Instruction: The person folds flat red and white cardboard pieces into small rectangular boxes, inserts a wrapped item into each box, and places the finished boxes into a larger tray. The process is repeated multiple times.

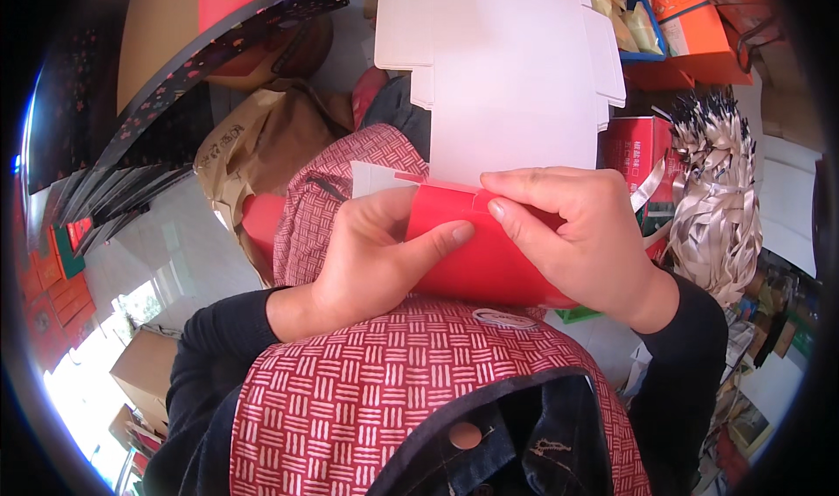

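A red card box [485,256], partly folded, is held close against my apron, with a white inner flap [376,181] sticking out at its left end. My left hand [371,251] grips the left side, thumb lying across the red face and fingers hidden behind. At the upper edge, my right hand [572,234] pinches a red flap between thumb and forefinger. Just beyond the box lies a stack of flat white die-cut card blanks [516,76], stretching away from me.
A bundle of pale ribbons [712,199] with dark tips stands at the right, beside a red box [634,155]. Behind it are a blue tray [644,28] of packets and orange boxes [695,41]. To the left are a brown paper bag [262,142] and large patterned cartons [175,50].
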### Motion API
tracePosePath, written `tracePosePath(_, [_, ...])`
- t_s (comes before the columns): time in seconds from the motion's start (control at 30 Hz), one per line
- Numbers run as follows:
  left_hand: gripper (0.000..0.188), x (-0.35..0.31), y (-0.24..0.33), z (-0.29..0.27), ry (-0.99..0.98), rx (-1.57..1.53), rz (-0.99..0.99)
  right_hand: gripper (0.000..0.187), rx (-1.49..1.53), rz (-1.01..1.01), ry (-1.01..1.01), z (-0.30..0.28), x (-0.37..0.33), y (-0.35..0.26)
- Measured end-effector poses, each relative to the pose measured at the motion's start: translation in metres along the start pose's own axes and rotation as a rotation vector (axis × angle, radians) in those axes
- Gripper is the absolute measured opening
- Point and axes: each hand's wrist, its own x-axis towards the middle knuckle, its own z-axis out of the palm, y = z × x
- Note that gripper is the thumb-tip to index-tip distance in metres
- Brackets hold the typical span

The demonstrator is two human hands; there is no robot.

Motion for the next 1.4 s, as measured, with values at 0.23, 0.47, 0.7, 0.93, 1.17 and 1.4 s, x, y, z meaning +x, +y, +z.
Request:
tracePosePath(0.23, [0.021, 0.003, 0.002, -0.001, 0.042, 0.191, 0.048, 0.020, 0.034, -0.047, 0.041, 0.007, 0.003, 0.000])
tracePosePath(0.47, [0.020, 0.003, -0.002, 0.001, 0.033, 0.053, 0.080, 0.022, 0.004, -0.082, 0.047, 0.007, -0.004, 0.002])
tracePosePath(0.7, [0.017, 0.003, -0.002, 0.000, 0.120, -0.044, 0.110, 0.029, -0.078, -0.163, 0.042, 0.009, -0.005, -0.001])
tracePosePath(0.93, [0.017, 0.014, 0.006, 0.000, 0.061, 0.073, 0.175, 0.032, -0.174, -0.194, 0.046, 0.000, -0.012, -0.004])
tracePosePath(1.17, [0.013, 0.030, 0.018, 0.009, -0.027, 0.199, 0.176, 0.034, -0.380, -0.217, 0.106, -0.003, -0.022, -0.009])
tracePosePath(1.4, [0.017, 0.040, 0.026, 0.013, -0.143, 0.011, -0.146, 0.036, -0.277, -0.195, -0.056, -0.018, -0.023, -0.002])
